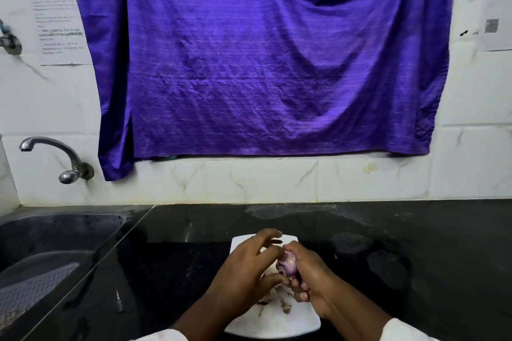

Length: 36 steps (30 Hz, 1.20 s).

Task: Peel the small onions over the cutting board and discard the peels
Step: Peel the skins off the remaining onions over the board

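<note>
Single head-worn wide-angle view. It faces the tiled wall (277, 180) and purple cloth (263, 63) head-on, pitched slightly down; the black worktop (388, 243) fills the lower third, close below the lens.

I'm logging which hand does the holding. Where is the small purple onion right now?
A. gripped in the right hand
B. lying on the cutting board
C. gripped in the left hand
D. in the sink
A: the right hand curls its fingers round the onion, held above the cutting board.
</note>
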### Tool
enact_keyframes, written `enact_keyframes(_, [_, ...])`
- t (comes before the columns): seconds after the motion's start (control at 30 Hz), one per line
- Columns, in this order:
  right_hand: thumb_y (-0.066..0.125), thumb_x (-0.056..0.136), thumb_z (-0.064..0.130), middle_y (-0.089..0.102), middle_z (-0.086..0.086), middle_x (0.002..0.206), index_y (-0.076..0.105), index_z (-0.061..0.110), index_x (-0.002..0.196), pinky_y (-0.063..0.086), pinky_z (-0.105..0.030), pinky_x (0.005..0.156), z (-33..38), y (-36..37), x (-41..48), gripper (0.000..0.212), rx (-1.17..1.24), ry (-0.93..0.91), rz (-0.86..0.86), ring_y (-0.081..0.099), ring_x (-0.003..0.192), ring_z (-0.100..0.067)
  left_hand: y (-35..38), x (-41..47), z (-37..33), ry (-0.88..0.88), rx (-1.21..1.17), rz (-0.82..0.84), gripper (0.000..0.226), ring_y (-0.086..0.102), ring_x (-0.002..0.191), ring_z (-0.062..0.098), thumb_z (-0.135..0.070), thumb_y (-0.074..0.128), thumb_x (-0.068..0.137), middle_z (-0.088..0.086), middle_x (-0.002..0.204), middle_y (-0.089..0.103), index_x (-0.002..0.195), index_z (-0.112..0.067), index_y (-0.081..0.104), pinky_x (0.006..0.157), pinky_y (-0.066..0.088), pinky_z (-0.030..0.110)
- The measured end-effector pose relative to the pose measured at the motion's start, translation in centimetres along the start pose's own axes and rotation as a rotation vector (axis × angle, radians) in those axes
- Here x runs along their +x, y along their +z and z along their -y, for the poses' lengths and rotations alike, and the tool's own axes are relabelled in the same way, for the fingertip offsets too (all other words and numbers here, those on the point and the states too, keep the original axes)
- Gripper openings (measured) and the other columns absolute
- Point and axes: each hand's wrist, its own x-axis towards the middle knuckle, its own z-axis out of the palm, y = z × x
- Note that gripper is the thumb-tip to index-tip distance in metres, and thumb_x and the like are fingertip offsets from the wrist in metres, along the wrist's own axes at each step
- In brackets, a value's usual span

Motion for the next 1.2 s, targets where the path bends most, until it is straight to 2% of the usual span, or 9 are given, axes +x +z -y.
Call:
enact_keyframes(0.1, [0.048, 0.094, 0.041, 0.053, -0.004, 0.055, 0.063, 0.013, 0.072, 0.02, -0.019, 0.042, -0.4, 0.1, 0.2, 0.038, 0.002, 0.007, 0.0, 0.034, 0.038, -0.011, 0.0, 0.3, 0.2, -0.003, -0.024, 0.066, 0.029, 0.046, 0.127, 0.002, -0.051, 0.058, 0.096, -0.012, 0.155, 0.034, 0.113, -0.028, 0.056, 0.097, 0.034, 0.012])
enact_keyframes(0.3, [0.047, 0.097, 0.036, 0.056, -0.003, 0.053, 0.064, 0.015, 0.074, 0.022, -0.018, 0.04, -0.7, 0.3, 0.0, 0.035, 0.053, 0.005, 0.006, 0.034, 0.033, -0.009, 0.5, 0.4, 0.5, -0.032, -0.152, 0.107, 0.026, 0.035, 0.138, 0.002, -0.044, 0.066, 0.096, -0.016, 0.154, 0.031, 0.109, -0.026, 0.054, 0.103, 0.038, 0.016])
enact_keyframes(0.47, [0.047, 0.097, 0.038, 0.057, 0.0, 0.054, 0.064, 0.016, 0.074, 0.023, -0.018, 0.041, -0.7, 0.7, 0.4, 0.036, 0.093, 0.016, -0.032, 0.038, 0.035, -0.008, 1.3, 0.0, 0.0, -0.112, -0.251, 0.054, 0.023, 0.035, 0.14, 0.005, -0.032, 0.067, 0.094, -0.023, 0.152, 0.031, 0.113, -0.026, 0.057, 0.105, 0.038, 0.016])
enact_keyframes(0.57, [0.046, 0.098, 0.036, 0.055, 0.0, 0.056, 0.065, 0.015, 0.08, 0.022, -0.019, 0.042, -0.7, 0.8, 1.0, 0.034, 0.123, -0.002, -0.083, 0.036, 0.036, -0.008, 2.4, -0.1, -0.4, -0.193, -0.32, -0.038, 0.022, 0.039, 0.141, 0.008, -0.034, 0.071, 0.092, -0.024, 0.149, 0.035, 0.11, -0.027, 0.06, 0.107, 0.039, 0.02])
enact_keyframes(0.67, [0.045, 0.098, 0.035, 0.056, 0.002, 0.055, 0.065, 0.017, 0.079, 0.022, -0.019, 0.043, -1.1, 1.2, 1.3, 0.033, 0.123, -0.017, -0.087, 0.037, 0.034, -0.007, 3.3, -0.2, -0.6, -0.274, -0.387, -0.094, 0.024, 0.045, 0.137, 0.011, -0.037, 0.078, 0.084, -0.025, 0.143, 0.042, 0.098, -0.029, 0.06, 0.105, 0.042, 0.025])
enact_keyframes(0.8, [0.044, 0.1, 0.035, 0.053, 0.005, 0.046, 0.062, 0.018, 0.071, 0.025, -0.02, 0.043, -1.4, 1.4, 1.5, 0.038, 0.081, -0.012, -0.116, 0.039, 0.037, -0.009, 4.3, -0.3, -0.7, -0.335, -0.428, -0.117, 0.024, 0.051, 0.13, 0.015, -0.03, 0.078, 0.084, -0.024, 0.138, 0.046, 0.089, -0.032, 0.055, 0.091, 0.048, 0.027])
enact_keyframes(1.0, [0.04, 0.1, 0.034, 0.056, 0.0, 0.053, 0.06, 0.018, 0.072, 0.023, -0.02, 0.043, -1.2, 1.5, 2.1, 0.038, 0.164, -0.042, -0.1, 0.036, 0.032, -0.007, 4.5, -0.7, -0.8, -0.297, -0.343, -0.164, 0.022, 0.052, 0.125, 0.013, -0.034, 0.069, 0.094, -0.022, 0.136, 0.047, 0.086, -0.037, 0.048, 0.096, 0.049, 0.029])
enact_keyframes(1.1, [0.043, 0.101, 0.033, 0.057, -0.001, 0.052, 0.062, 0.015, 0.073, 0.031, -0.021, 0.044, -1.0, 1.3, 2.1, 0.038, 0.209, -0.07, -0.071, 0.043, 0.031, -0.007, 4.5, -0.7, -1.6, -0.33, -0.402, -0.22, 0.019, 0.057, 0.112, 0.015, -0.042, 0.067, 0.093, -0.016, 0.118, 0.055, 0.089, -0.033, 0.051, 0.089, 0.05, 0.031])
enact_keyframes(1.2, [0.044, 0.104, 0.031, 0.057, 0.0, 0.049, 0.065, 0.014, 0.08, 0.032, -0.026, 0.046, -1.1, 1.0, 2.2, 0.035, 0.244, -0.076, -0.055, 0.044, 0.036, -0.009, 4.8, -0.9, -2.2, -0.533, -0.536, -0.298, 0.023, 0.062, 0.088, 0.018, -0.047, 0.07, 0.09, -0.009, 0.094, 0.061, 0.089, -0.03, 0.054, 0.074, 0.055, 0.041])
